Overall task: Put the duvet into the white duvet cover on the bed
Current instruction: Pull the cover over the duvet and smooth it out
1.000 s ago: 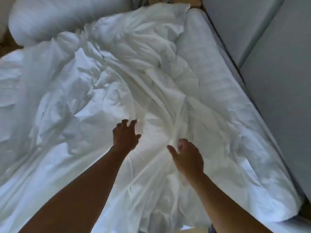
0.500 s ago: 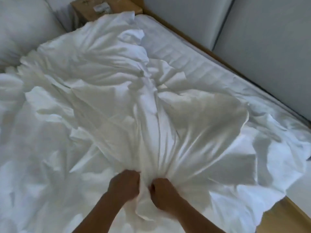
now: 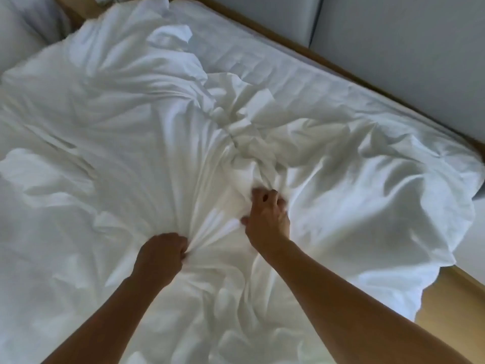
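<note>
Duvet cover (image 3: 126, 132) sprawls crumpled across the middle of the bed (image 3: 294, 74), spilling to its right edge. Left hand (image 3: 160, 254) fists a gathered bunch of it; right hand (image 3: 267, 215) curls its fingers into folds just beyond.

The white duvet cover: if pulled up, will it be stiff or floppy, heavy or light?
Probably floppy: the white duvet cover gathers into fan folds where the left hand grips it. Likely light: thin creases stand up by the right hand, which also grips it.

Left hand (image 3: 160, 254) fisted; right hand (image 3: 267, 219) extended farther forward, fingers apparently curled.
</note>
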A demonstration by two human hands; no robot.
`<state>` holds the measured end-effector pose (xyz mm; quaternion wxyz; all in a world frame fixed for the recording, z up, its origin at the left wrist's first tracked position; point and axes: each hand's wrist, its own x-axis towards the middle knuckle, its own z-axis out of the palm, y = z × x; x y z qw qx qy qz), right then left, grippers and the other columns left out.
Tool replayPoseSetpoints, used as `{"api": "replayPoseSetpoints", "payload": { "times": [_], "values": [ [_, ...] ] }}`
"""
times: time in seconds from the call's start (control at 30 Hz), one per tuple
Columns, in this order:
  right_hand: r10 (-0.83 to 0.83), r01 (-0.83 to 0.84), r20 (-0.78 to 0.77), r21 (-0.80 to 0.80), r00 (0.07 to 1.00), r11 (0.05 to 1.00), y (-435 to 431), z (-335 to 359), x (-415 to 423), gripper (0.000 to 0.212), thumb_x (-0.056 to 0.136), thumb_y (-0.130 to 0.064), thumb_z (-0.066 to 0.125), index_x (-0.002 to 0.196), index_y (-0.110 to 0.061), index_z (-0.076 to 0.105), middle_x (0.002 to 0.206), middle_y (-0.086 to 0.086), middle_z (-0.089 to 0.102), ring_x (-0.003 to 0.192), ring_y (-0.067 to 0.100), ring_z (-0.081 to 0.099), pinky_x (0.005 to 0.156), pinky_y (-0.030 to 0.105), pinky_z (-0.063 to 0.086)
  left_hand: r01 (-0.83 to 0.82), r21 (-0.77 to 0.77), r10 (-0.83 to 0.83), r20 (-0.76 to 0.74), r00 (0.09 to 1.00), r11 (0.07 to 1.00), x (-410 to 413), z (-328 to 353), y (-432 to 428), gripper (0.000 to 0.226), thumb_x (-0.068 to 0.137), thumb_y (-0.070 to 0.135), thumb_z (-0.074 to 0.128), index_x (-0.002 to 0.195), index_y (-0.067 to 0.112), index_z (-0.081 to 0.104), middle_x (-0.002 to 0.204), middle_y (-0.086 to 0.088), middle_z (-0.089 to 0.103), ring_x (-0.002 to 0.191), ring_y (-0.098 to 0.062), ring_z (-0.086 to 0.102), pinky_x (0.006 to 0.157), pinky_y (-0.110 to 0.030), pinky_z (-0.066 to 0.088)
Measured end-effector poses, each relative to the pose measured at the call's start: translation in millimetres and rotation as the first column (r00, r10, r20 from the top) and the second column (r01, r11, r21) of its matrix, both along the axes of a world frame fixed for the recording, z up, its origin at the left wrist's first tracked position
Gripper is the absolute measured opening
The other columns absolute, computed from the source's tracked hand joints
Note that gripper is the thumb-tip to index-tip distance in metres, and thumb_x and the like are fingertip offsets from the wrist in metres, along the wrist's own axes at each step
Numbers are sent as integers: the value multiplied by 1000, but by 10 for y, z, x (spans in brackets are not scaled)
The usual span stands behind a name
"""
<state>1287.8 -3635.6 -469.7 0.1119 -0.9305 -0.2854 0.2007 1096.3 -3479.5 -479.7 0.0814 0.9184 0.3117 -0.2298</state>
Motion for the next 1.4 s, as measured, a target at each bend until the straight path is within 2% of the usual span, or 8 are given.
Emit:
{"api": "replayPoseSetpoints", "payload": {
  "times": [0.2,0.43,0.67,0.9,1.03,1.2,1.27,1.4],
  "values": [
    [248,-198,-264,200,932,960,49,-136,-690,30,100,-21,50,126,-26,65,123,0,67,116,23,61,97,29,42,-37,-81,-25,-652,758,996,-876,640,340,16,79,21,59,86,30,48,99,12,55,107,-14,64,80,-25,51],
    [599,-757,-715,150,361,636,-85,138,-1475,36,97,-18,61,128,0,61,133,23,58,128,40,51,107,45,40,29,97,-21,-83,996,995,585,621,539,78,84,45,75,150,38,34,151,-1,39,131,-29,48,99,-44,46],
    [275,-280,71,64,959,958,142,120,-407,59,87,-38,68,140,-20,49,129,6,56,116,30,55,90,45,49,-212,-8,212,-20,977,977,378,7,202,19,87,5,54,102,14,61,103,-4,62,102,-27,62,78,-34,51],
    [409,-428,-226,-44,884,903,207,-38,-459,34,94,-6,47,128,-10,51,124,9,57,111,27,61,93,35,49,-565,-172,590,179,788,807,721,96,132,69,94,66,49,133,10,56,129,-17,55,116,-38,58,98,-47,49],
    [579,-668,-622,118,527,735,-7,210,-474,12,86,-1,61,89,-11,68,96,5,70,91,22,67,70,19,47,-693,-353,741,0,672,628,1266,75,20,127,57,99,53,142,6,41,130,-12,56,115,-34,60,94,-44,53],
    [341,-344,-52,-51,939,938,555,91,1038,76,79,-67,69,131,-14,53,129,11,57,121,31,53,102,37,41,-724,-284,764,52,643,628,1604,-255,70,80,75,76,66,113,6,61,101,-7,70,95,-28,69,70,-29,45],
    [341,-432,-321,-279,884,858,702,-50,1370,103,68,-82,67,145,-17,44,145,10,51,129,30,50,104,37,40,-733,-323,781,33,623,599,1613,-334,140,56,83,61,69,95,7,62,82,-3,66,77,-24,67,60,-28,45],
    [380,-509,-645,-17,663,861,704,-350,1391,67,80,-53,78,135,-22,58,135,1,61,119,20,58,87,24,39,-719,-519,853,39,520,462,1808,-394,224,32,90,38,73,106,12,62,93,-3,63,89,-25,66,70,-31,52]
  ]
}}
